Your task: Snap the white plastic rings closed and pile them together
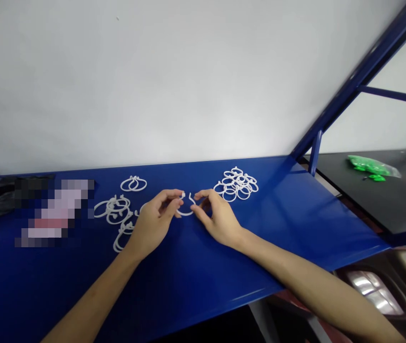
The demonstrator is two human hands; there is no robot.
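**Open white plastic ring (185,211) pinched over the blue surface (195,281)**

The white plastic ring sits between the two hands, just above the surface and near its middle. It is split at the top, and its two ends stand a little apart and point upward.

The surface is a glossy dark blue metal sheet that runs up to a plain white wall (174,81). More white rings lie on it. A tangled heap of rings (237,184) is just beyond the right hand. A looser scatter of rings (116,212) lies to the outside of the left hand, and a linked pair of rings (133,183) lies beyond that hand, nearer the wall. Further out past the left hand is a blurred patch that cannot be made out. Well beyond the right hand a slanted blue frame post (363,71) rises from the surface's far corner. Past it, a black shelf (388,205) carries a clear bag of green parts (369,166).

The left hand (154,221) comes in from the lower left with its forearm bare. Its thumb and forefinger are closed on the ring's left end and the other fingers are curled under. The right hand (217,219) reaches in from the lower right, also bare-armed, and grips the right end between thumb and fingertips. Both hands face each other, knuckles outward.
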